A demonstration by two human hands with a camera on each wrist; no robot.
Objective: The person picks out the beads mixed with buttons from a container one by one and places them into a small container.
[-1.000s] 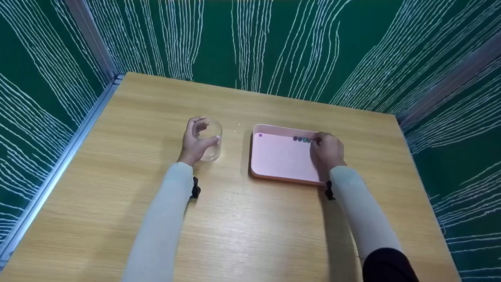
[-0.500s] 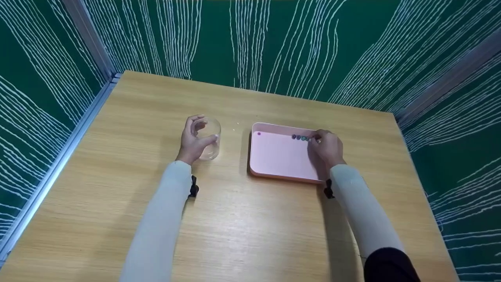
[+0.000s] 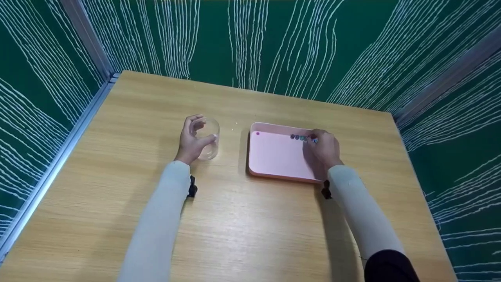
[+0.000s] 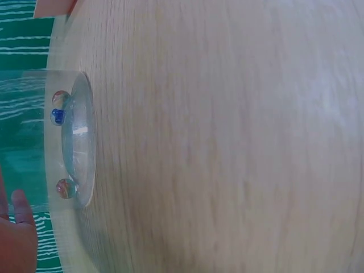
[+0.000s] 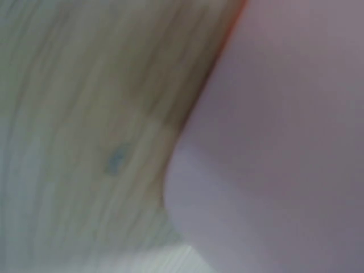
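Note:
My left hand (image 3: 191, 143) grips a clear, round container (image 3: 210, 150), thumb on the near side and fingers round its far side. In the left wrist view, a blue marble (image 4: 58, 116) and two reddish ones lie at the bottom of it. My right hand (image 3: 327, 148) reaches into the pink tray (image 3: 278, 156), fingers bent down at a row of dark marbles (image 3: 297, 137) along the far wall. A bluish marble (image 3: 315, 140) shows right beside the fingertips. I cannot tell whether they pinch one. The right wrist view is blurred and shows only tray and table.
A small magenta dot (image 3: 258, 133) marks the tray's far left corner. Tiny pale specks (image 3: 234, 126) lie on the wooden table (image 3: 227, 219) between container and tray. Green panels with white wavy lines (image 3: 213, 39) stand along the back and sides.
My right hand has shifted slightly left along the row of marbles, and a bluish marble now shows beside its fingers. The left hand keeps its hold on the container.

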